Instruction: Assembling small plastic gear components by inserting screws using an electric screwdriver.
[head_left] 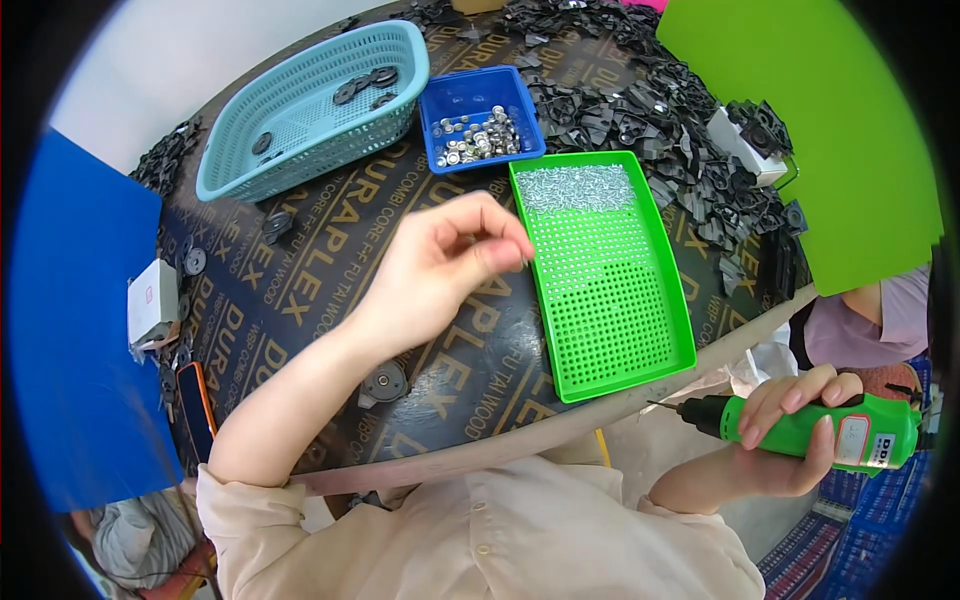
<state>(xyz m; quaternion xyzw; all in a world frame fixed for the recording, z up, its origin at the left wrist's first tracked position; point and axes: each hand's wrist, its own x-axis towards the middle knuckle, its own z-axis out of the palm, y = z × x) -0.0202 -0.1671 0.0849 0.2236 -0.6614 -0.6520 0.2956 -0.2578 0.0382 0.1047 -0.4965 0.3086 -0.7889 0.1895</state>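
Observation:
My left hand [430, 265] is raised beside the left rim of a green perforated tray [686, 320]. Its thumb and index finger are pinched together; whatever lies between them is too small to make out. Small silver screws [578, 190] fill the far end of that tray. Off the table's front edge at the right, my right hand [795, 425] is wrapped round a green electric screwdriver [880, 435], its thin bit pointing left toward the tray. A grey-and-black round part [384, 383] lies on the table below my left forearm.
Behind are a blue bin [435, 110] of round metal pieces and a turquoise basket [320, 155] with black discs. Black plastic parts [640, 120] pile up at the far right. A phone [196, 405] and white box [153, 305] are left. Another person's sleeve [875, 325] shows right.

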